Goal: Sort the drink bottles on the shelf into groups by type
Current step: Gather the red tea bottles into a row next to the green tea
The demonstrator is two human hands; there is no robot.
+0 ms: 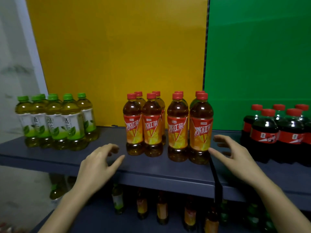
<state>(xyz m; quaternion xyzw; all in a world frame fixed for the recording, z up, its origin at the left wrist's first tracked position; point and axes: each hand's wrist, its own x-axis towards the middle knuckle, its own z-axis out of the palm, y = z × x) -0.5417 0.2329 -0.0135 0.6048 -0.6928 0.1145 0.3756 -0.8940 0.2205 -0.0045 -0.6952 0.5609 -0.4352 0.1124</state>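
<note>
The iced-tea bottles [168, 128], with red caps, amber contents and orange labels, stood upright in a cluster on the dark blue shelf [151, 167] and serve here as the reference point. The cluster consisted of a front row of four bottles with further bottles directly behind them; a narrow gap divided the front row into a left pair and a right pair. Well to the left of the cluster, on the same shelf, the green-tea bottles [55, 121] with green caps stood packed together. Well to the right of the cluster, the cola bottles [276, 132] with red caps and dark contents formed a third group. Behind the cluster rose a yellow panel [117, 56]; a green panel [259, 56] adjoined it behind the cluster's right edge. The left hand [99, 163] hovered in front of and to the left of the cluster, fingers spread wide and lightly bent, gripping nothing and apart from the nearest bottle. The right hand [235, 157] was positioned just right of the cluster, fingers likewise spread wide and empty; its thumb tip lay at the base of the rightmost front bottle, and contact could not be confirmed. A black strap [216, 182] ran down over the shelf edge below that bottle. Below the cluster, mixed bottles [161, 209] stood on a lower level, blurred and dim.
</note>
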